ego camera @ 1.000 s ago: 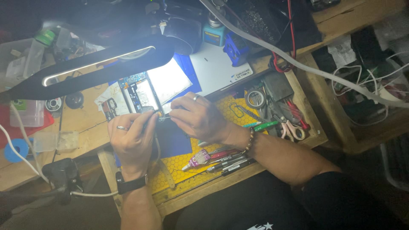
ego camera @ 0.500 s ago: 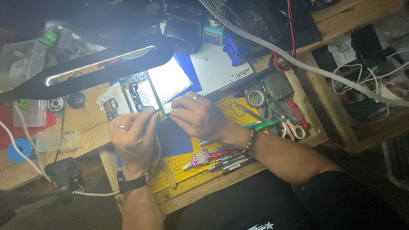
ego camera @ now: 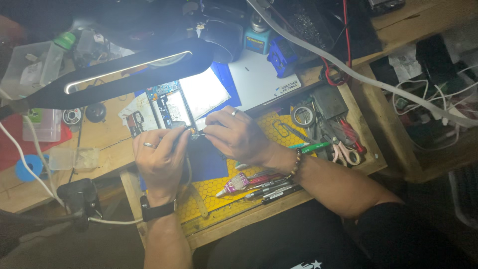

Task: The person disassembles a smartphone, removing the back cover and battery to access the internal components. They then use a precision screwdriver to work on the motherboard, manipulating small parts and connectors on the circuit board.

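Two hands at work: left hand (ego camera: 158,160), right hand (ego camera: 238,136). One opened phone (ego camera: 172,107). One lamp head (ego camera: 127,74). One tape roll (ego camera: 302,115). One pink-handled scissors (ego camera: 345,153). One glue tube (ego camera: 233,186). One green pen (ego camera: 312,147). One blue reel (ego camera: 29,167).

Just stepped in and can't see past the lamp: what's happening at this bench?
A person is bent over an opened phone lying on a blue mat under a desk lamp. The left hand and right hand meet at the phone's lower edge, the right hand pinching a thin metal tool at it; what the left fingers hold is hidden. Pens, a small glue tube and scissors lie on the yellow mat nearby.
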